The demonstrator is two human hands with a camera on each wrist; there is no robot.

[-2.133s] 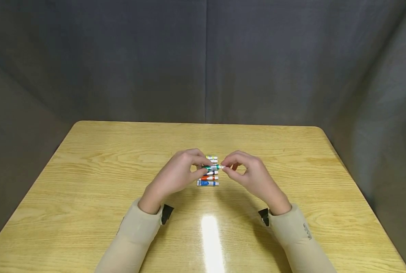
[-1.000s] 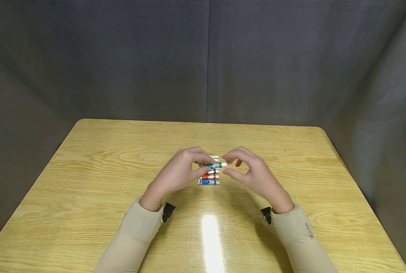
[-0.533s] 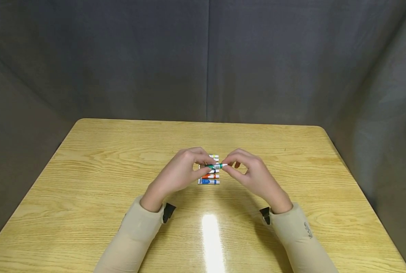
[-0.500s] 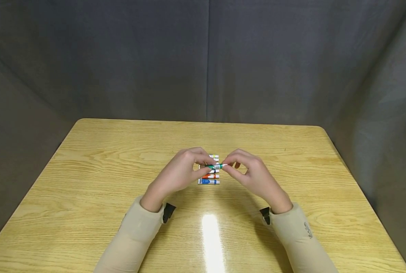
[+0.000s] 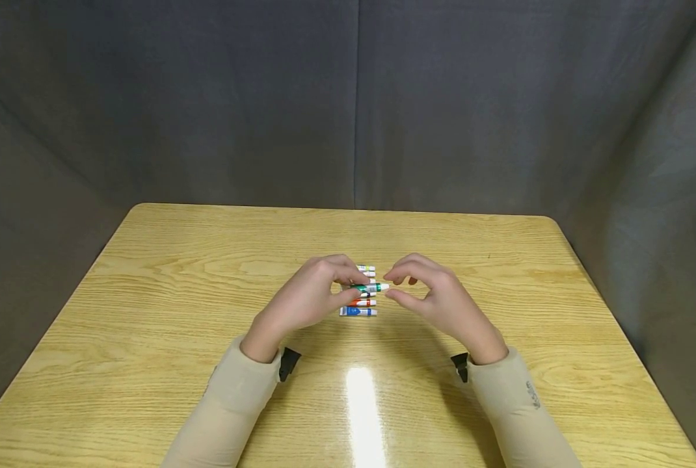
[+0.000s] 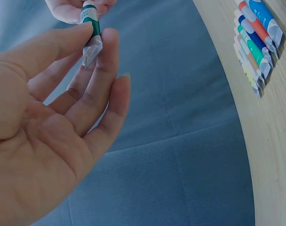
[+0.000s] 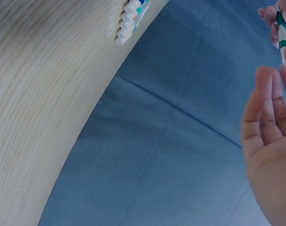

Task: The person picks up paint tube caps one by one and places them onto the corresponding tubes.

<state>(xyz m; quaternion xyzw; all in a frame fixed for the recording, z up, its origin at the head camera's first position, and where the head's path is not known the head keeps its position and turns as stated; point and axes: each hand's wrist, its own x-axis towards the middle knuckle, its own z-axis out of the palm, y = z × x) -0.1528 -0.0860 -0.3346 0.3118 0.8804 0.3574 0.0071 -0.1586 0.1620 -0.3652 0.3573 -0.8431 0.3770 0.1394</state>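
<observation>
Glossy wood-grain table (image 5: 149, 312) is catching a glare; matt grey cloth backdrop (image 5: 207, 97) is hanging behind smooth, crimped-foil green tube (image 6: 91, 28).

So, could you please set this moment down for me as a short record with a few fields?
setting: wooden table in front of a grey cloth backdrop
left hand: pinches the crimped end of a green paint tube, held above the table
right hand: fingers loosely curled just off the tube's white cap, no grip on it
on the table: row of paint tubes lying side by side, the blue one nearest the person, then an orange one
clothing: beige sleeves on both arms
</observation>
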